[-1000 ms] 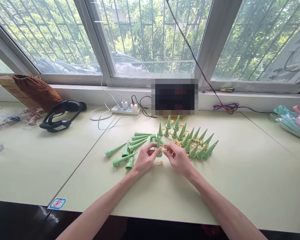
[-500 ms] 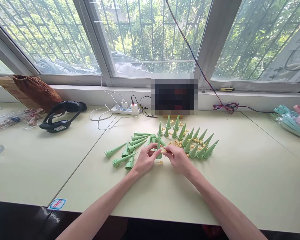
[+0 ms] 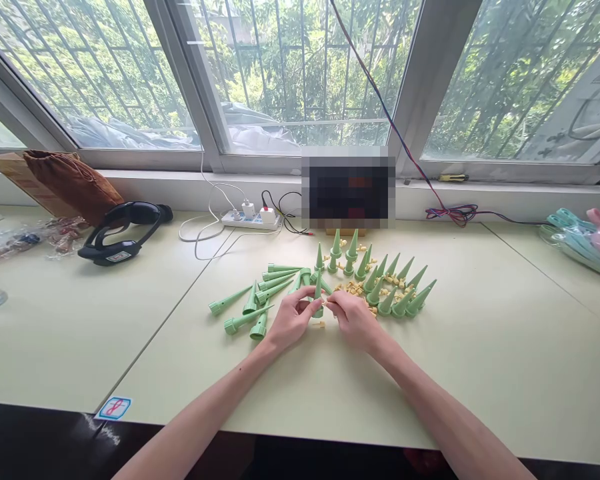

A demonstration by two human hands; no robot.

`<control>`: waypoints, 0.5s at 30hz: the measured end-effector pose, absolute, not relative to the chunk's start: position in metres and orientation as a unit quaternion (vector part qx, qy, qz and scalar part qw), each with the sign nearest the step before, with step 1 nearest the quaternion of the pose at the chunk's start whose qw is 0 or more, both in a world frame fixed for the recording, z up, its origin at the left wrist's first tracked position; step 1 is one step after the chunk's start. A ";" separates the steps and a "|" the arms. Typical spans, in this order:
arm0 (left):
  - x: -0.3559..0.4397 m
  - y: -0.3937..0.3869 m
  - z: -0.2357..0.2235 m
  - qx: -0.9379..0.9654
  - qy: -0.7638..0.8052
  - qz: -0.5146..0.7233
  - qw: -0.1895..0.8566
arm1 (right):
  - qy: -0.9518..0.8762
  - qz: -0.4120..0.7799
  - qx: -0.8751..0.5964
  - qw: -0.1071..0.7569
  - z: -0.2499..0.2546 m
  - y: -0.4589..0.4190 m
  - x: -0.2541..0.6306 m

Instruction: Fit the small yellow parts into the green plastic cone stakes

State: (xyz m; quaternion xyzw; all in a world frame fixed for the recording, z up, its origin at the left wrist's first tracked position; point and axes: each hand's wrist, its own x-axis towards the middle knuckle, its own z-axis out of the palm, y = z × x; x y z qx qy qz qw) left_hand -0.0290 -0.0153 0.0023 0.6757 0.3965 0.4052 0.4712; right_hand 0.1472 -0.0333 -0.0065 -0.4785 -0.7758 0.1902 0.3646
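Note:
My left hand (image 3: 296,317) is closed round a green plant-watering spike (image 3: 318,283), which stands point up. Fingers of my right hand (image 3: 354,317) pinch a small yellow valve (image 3: 325,304) against the spike's right side; most of the valve is hidden by the fingertips. Just below the hands a loose yellow valve (image 3: 319,325) lies on the table. Several loose green spikes (image 3: 240,322) lie or stand to the left. To the right, several spikes (image 3: 403,303) stand upright, with a pile of yellow valves (image 3: 350,288) among them.
A pixelated dark screen (image 3: 349,190) stands behind the spikes. A power strip (image 3: 253,219) with white cables, black headphones (image 3: 125,233) and a brown pouch (image 3: 73,183) are at the back left. Coiled wires (image 3: 453,215) and teal and pink plastic items (image 3: 583,237) lie at the right.
My right fingertips have drawn in closer to the spike, and less of the yellow valve shows between them. My left hand stays in place, holding the spike.

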 end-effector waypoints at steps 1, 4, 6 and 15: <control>-0.029 -0.015 0.002 0.677 0.395 0.403 0.472 | -0.774 0.190 -0.480 0.366 -0.007 -0.033 0.147; -0.028 -0.016 0.001 0.682 0.388 0.400 0.473 | -0.770 0.189 -0.482 0.372 -0.008 -0.032 0.147; -0.028 -0.016 0.001 0.681 0.386 0.402 0.475 | -0.768 0.188 -0.483 0.376 -0.008 -0.032 0.147; -0.029 -0.016 0.005 0.653 0.406 0.416 0.485 | -0.776 0.209 -0.473 0.362 -0.002 -0.036 0.148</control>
